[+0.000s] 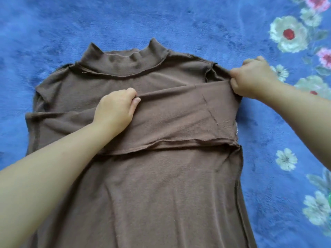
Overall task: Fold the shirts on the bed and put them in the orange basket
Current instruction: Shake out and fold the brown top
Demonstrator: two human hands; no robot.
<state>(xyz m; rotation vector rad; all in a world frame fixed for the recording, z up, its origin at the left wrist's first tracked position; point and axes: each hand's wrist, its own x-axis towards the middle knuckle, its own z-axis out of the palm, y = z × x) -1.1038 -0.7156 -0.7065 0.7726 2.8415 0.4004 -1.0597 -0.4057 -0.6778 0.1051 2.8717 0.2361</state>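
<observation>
A brown shirt (161,185) lay spread flat across the blue bed cover (53,24), collar toward the far edge and its body running down past the near edge of the view, and it looked inside out, with raw seams showing around the neck and shoulders. Its high collar (129,58) stood in soft ripples at the top, 2 little peaks at either end. 1 sleeve (179,115) was folded across the chest, lying in a wide band from the shirt's right side in toward the middle, its hemmed edge facing the near side. The left hand (116,108) sat on the chest, fingers and thumb curled tight, pinching the upper fold of that sleeve near the shirt's middle. The right hand (254,77) was out at the shirt's right shoulder, fingers bunched and gripping the fabric where the sleeve fold met the edge. Between the 2 hands the fold line ran taut and nearly straight. The other sleeve (37,119) lay tucked along the shirt's left side, toward the left edge of the cover. Over on the right side of the cover, a band of pale flowers (288,34) with red and pink centres ran from the far corner down the edge. No basket was in view.
</observation>
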